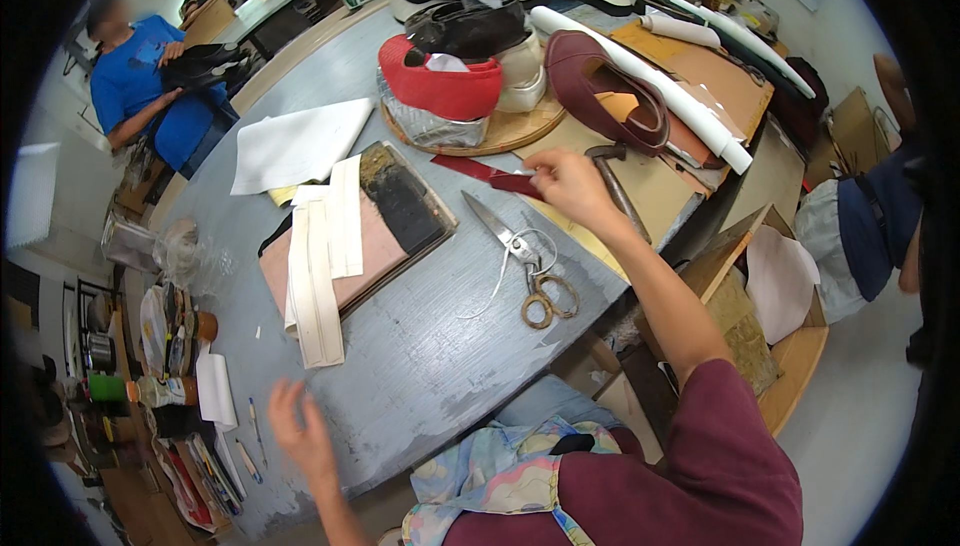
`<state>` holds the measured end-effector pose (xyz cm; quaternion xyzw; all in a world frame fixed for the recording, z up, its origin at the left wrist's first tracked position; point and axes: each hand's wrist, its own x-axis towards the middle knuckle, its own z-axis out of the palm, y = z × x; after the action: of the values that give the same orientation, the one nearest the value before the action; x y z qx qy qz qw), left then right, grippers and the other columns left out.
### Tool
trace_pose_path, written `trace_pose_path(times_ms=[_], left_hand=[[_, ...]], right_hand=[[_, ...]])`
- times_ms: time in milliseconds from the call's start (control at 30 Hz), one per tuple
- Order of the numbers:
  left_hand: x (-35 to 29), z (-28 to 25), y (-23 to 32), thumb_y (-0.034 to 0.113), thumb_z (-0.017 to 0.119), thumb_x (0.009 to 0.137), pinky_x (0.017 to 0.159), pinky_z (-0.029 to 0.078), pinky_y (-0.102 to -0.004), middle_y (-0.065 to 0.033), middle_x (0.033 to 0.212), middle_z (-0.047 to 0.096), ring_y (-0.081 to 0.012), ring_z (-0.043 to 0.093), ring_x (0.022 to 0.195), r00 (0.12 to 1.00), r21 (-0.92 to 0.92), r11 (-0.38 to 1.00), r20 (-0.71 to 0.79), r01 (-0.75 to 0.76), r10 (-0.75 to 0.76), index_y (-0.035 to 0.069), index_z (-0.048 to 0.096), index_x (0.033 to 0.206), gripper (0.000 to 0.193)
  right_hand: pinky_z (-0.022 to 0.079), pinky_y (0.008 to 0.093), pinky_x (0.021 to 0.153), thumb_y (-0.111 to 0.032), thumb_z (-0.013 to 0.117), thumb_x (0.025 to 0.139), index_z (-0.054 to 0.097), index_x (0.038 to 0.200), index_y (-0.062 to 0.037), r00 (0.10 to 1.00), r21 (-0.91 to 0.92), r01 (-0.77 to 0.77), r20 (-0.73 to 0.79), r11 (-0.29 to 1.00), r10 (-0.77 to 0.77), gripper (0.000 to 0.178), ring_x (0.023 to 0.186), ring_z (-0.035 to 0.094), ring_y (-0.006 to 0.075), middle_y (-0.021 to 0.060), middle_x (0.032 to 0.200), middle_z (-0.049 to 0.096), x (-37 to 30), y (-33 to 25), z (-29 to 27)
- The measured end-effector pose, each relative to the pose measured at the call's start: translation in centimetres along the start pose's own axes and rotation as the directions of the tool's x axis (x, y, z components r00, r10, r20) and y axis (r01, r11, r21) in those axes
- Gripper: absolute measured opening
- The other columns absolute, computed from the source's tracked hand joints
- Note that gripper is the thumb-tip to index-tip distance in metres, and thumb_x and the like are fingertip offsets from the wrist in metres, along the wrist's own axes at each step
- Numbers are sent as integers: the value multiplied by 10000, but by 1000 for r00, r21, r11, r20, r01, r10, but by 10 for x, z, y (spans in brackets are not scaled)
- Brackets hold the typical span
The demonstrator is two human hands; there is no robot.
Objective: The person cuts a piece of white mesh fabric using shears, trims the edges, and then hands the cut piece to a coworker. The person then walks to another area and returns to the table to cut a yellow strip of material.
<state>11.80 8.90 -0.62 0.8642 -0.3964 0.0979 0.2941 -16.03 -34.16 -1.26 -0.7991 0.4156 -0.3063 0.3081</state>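
My right hand (572, 186) reaches across the table with its fingers closed on the end of a dark red leather strip (478, 170). A small pale bit shows at its fingertips, too small to name. Just right of that hand lies a hammer (622, 191). Large scissors (518, 247) rest in front of it, a white cord (492, 291) looped by their handles. Low on the left, my left hand (302, 429) hovers over the table with fingers apart and holds nothing. Cream strips (318, 296) lie beyond it on a worn board with a pink piece (375, 246).
Behind my right hand, red (440, 76) and maroon shoes (605, 96) stand near a white roll (690, 116). White sheet material (300, 141) lies at the far left. An open wooden drawer (800, 371) juts out at right. A co-worker in blue (140, 81) holds black shoes.
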Motion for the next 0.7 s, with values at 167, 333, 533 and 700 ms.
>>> trace_pose_path(times_ms=[167,333,533,700], left_hand=[[9,69,154,36,711,859,1096,409,-493,-147,1290,639,-346,568,1265,803,-380,820,258,-427,538,50,702,1126,268],[21,139,259,131,702,899,1129,362,-551,-149,1353,598,-375,537,1294,593,-549,626,269,-554,759,60,661,1219,331],[32,188,296,158,633,936,1117,365,-549,-162,1325,593,-355,522,1281,533,-487,600,286,-635,796,32,616,1271,358],[41,196,295,116,659,887,1030,422,-482,-118,1188,619,-307,564,1143,541,-460,632,330,-623,773,64,650,1212,329]], right_hand=[[549,472,866,-115,717,754,767,986,-40,961,-486,144,276,862,-5,249,969,693,389,222,1051,710,20,-3,5],[563,412,852,-186,826,688,765,970,-71,877,-452,-16,422,892,229,311,990,714,339,183,1002,745,40,-11,-2],[530,343,691,-141,877,668,670,967,-32,830,-146,-150,519,978,204,380,778,683,207,97,843,716,44,5,-5],[475,224,653,-78,826,796,605,1003,-60,907,630,-296,422,718,3,304,747,614,75,-1,838,652,50,2,-28]])
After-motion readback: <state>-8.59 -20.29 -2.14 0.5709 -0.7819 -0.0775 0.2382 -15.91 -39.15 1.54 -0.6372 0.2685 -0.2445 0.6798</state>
